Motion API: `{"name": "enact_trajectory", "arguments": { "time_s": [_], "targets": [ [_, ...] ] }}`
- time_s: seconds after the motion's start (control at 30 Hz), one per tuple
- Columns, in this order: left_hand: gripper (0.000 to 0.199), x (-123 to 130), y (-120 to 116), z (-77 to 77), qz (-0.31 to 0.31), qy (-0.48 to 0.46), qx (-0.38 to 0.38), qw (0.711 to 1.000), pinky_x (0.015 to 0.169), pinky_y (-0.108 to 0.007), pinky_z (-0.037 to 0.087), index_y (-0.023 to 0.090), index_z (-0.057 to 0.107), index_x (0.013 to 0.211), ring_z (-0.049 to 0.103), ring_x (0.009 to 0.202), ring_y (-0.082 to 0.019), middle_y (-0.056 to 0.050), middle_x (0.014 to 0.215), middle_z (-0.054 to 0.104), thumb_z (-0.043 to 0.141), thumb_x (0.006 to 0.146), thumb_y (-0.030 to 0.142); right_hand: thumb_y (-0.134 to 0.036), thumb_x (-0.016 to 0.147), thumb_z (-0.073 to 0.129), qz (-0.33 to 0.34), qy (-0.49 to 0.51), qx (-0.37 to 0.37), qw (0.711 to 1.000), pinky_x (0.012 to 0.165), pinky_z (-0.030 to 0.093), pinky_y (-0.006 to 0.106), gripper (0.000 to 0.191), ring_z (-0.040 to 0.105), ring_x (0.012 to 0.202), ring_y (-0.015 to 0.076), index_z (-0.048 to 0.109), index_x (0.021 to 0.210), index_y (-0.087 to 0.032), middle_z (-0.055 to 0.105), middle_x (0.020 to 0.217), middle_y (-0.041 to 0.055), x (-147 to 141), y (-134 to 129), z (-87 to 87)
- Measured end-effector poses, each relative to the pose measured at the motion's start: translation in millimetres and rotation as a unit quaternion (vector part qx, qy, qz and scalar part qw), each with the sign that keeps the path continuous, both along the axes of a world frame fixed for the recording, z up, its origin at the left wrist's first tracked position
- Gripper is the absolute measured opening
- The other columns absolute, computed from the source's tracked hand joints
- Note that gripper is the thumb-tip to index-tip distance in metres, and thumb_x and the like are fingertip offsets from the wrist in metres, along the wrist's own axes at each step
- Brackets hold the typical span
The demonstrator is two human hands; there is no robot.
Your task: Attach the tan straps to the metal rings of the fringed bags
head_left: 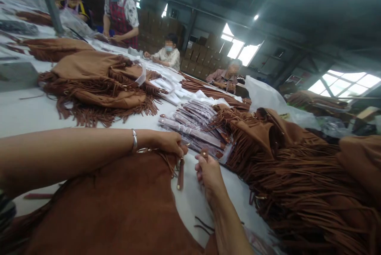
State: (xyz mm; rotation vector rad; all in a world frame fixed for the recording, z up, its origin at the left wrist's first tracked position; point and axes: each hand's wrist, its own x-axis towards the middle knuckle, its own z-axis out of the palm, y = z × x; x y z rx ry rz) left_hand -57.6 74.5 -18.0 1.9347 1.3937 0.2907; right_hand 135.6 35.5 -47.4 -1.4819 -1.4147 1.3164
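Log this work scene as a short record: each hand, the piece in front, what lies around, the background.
Left hand: closed at the corner of the brown piece, beside a short hanging strap; hand
Right hand: pinching a brown tab with a metal stud; hand
Beyond hands: plastic-wrapped straps, piled
Left side: fringed brown bags on the white table
Right side: heaped brown fringe
Background: four co-workers; stacked cartons

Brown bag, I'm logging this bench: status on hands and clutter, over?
Left hand pinching at corner of brown bag. Right hand holding studded tab. Wrapped strips close beyond both hands.
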Motion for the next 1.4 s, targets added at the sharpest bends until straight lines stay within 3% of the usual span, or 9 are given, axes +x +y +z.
{"name": "enact_trajectory", "arguments": {
  "time_s": [0.17,0.33,0.57,0.7,0.77,0.9,1.1,1.27,1.4],
  "targets": [
    [0.045,7,-23,11.8,-0.002,-0.043,-0.001,0.999,0.053,-0.019,0.035,0.018,0.048,0.093,0.05,0.07,-0.014,0.003,0.079,0.055,0.067,0.055,0.032,-0.049,0.077,0.051,0.009,0.131,-0.019,0.991,0.03,0.018,0.014,0.042,0.028,0.033,0.003,0.044,0.108,-0.021,0.048,0.063,-0.0077,-1,0,7.0],
    [0.044,16,-46,28.0,-0.036,-0.057,0.033,0.997,0.051,-0.019,0.032,0.02,0.04,0.09,0.048,0.065,-0.013,0.006,0.072,0.05,0.066,0.055,0.024,-0.036,0.071,0.066,0.095,0.251,0.007,0.963,0.031,0.016,0.014,0.038,0.027,0.033,0.0004,0.055,0.103,-0.019,0.049,0.066,-0.0063,0,-8,18.0],
    [0.052,26,-74,54.1,-0.035,0.055,0.135,0.989,0.051,-0.021,0.03,0.021,0.042,0.089,0.051,0.064,-0.016,0.003,0.075,0.053,0.074,0.052,0.036,-0.034,0.068,0.072,0.119,0.3,0.015,0.946,0.033,0.019,0.015,0.026,0.024,0.036,0.0012,0.059,0.083,-0.018,0.043,0.055,-0.0079,3,-19,26.0],
    [0.055,32,-91,60.9,0.006,0.113,0.178,0.977,0.05,-0.023,0.029,0.02,0.041,0.094,0.053,0.064,-0.02,0.0,0.075,0.055,0.072,0.052,0.042,-0.035,0.065,0.074,0.118,0.311,0.013,0.943,0.034,0.022,0.015,0.027,0.028,0.038,0.0026,0.06,0.082,-0.018,0.044,0.055,-0.0067,2,-25,31.0],
    [0.056,34,-97,62.8,0.027,0.105,0.179,0.978,0.05,-0.024,0.03,0.019,0.042,0.095,0.053,0.065,-0.021,-0.002,0.075,0.055,0.069,0.055,0.046,-0.033,0.064,0.075,0.115,0.311,0.016,0.943,0.034,0.023,0.015,0.027,0.03,0.038,0.003,0.061,0.081,-0.018,0.046,0.056,-0.0059,1,-27,34.8],
    [0.056,36,-104,66.2,0.033,-0.013,0.169,0.985,0.053,-0.024,0.035,0.019,0.04,0.108,0.054,0.065,-0.018,0.0,0.076,0.057,0.064,0.064,0.044,-0.032,0.063,0.076,0.115,0.307,0.023,0.944,0.033,0.02,0.014,0.026,0.028,0.037,0.0025,0.062,0.077,-0.016,0.044,0.053,-0.0063,3,-32,42.5],
    [0.042,40,-113,48.2,0.065,-0.105,0.259,0.958,0.07,-0.024,0.042,0.022,0.053,0.109,0.055,0.081,-0.016,-0.001,0.091,0.059,0.063,0.07,0.034,-0.026,0.062,0.075,0.112,0.312,0.034,0.943,0.032,0.019,0.015,0.022,0.025,0.035,0.0013,0.06,0.075,-0.016,0.043,0.05,-0.0073,9,-32,45.7],
    [0.037,34,-107,23.5,0.122,-0.139,0.27,0.945,0.069,-0.024,0.043,0.019,0.056,0.104,0.055,0.079,-0.016,-0.002,0.09,0.059,0.065,0.071,0.036,-0.03,0.066,0.07,0.098,0.299,0.027,0.949,0.034,0.019,0.017,0.021,0.028,0.034,0.0022,0.061,0.078,-0.015,0.052,0.055,-0.0038,10,-30,44.7],
    [0.043,25,-98,18.7,0.116,-0.138,0.287,0.941,0.074,-0.026,0.044,0.018,0.053,0.112,0.055,0.085,-0.018,-0.004,0.097,0.057,0.061,0.076,0.041,-0.031,0.067,0.072,0.07,0.249,0.05,0.965,0.035,0.014,0.019,0.022,0.02,0.036,0.0026,0.059,0.077,-0.015,0.041,0.051,-0.0073,-6,-35,40.3]
  ]
}}
